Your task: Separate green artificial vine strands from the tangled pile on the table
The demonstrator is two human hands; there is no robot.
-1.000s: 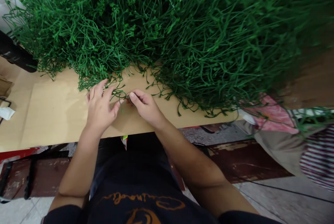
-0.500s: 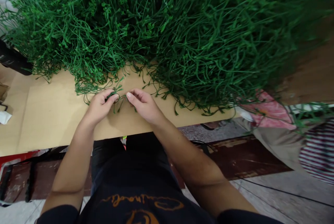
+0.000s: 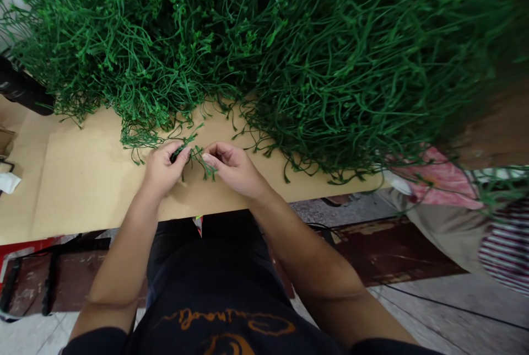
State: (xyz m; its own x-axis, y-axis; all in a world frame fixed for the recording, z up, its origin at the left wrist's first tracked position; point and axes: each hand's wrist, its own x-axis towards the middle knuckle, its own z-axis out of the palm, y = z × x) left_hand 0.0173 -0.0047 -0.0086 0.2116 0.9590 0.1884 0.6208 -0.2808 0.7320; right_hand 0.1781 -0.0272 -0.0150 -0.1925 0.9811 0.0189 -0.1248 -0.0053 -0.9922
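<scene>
My left hand (image 3: 166,166) is closed in a pinch around a few thin green artificial stems (image 3: 189,139), whose forked tips stick out past the thumb. Just to its right, the thumb and fingertips of my right hand (image 3: 233,166) close on a small green sprig (image 3: 209,170). Its tips hang below the thumb, and short strands lie in the gap between the hands. Beyond both hands rises a large heap of the same green stems (image 3: 165,41), its loose ends spilling toward me over the cardboard-covered table (image 3: 82,178).
A black cylindrical object (image 3: 25,87) lies at the far left, with a white scrap (image 3: 9,182) nearer. At the right are a pink cloth (image 3: 448,178) and another person's striped sleeve (image 3: 506,245). A dark red bench (image 3: 388,253) stands below the table edge.
The sprig at my right fingertips now shows more fully, with its tips below the thumb. Both hands stay close together, and the whole view has shifted slightly.
</scene>
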